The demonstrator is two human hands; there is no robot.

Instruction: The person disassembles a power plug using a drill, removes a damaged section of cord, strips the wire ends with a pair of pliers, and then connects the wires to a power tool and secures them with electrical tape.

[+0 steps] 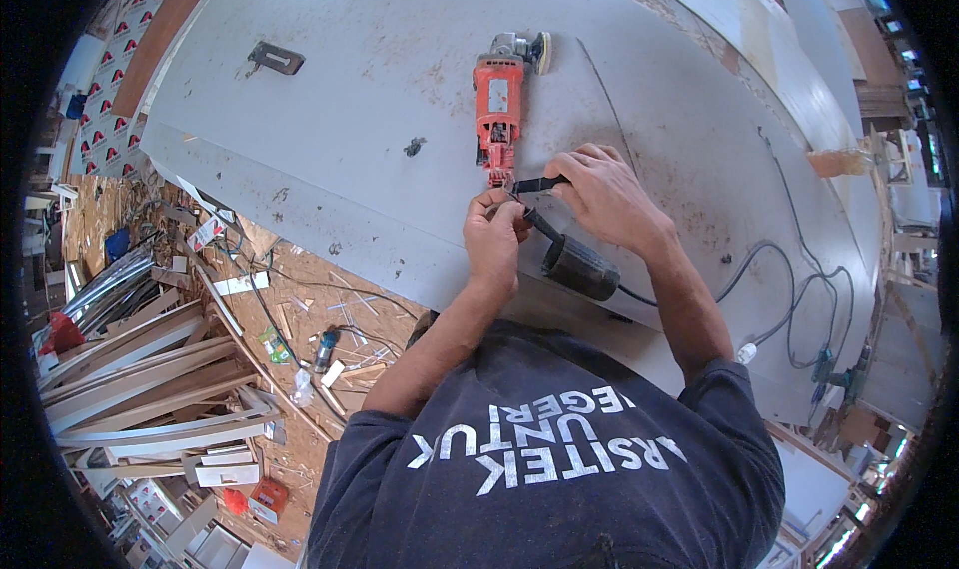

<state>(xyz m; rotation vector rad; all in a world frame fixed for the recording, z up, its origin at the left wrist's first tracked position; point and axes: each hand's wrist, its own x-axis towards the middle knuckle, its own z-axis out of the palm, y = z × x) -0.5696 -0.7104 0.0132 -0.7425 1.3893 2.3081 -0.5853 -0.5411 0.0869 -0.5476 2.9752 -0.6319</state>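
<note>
On the grey board lies a red angle grinder [498, 104], its round disc [541, 54] toward the far side and its rear end bare, with inner parts showing. My left hand [492, 234] is closed at that rear end, thumb and fingers pinching the power cord where it meets the grinder. A black strip, apparently tape [537, 184], stretches from this spot into my right hand [609, 197], whose fingers are closed on it. Just below my hands, a black tubular cover [581, 268] sits threaded on the cord [639, 297]. My fingers hide the wire ends.
A dark slotted metal plate [277, 57] lies at the board's far left. The grey cord [769, 249] loops at the right. On the littered floor to the left are stacked wood strips [150, 389] and a small power tool [326, 349].
</note>
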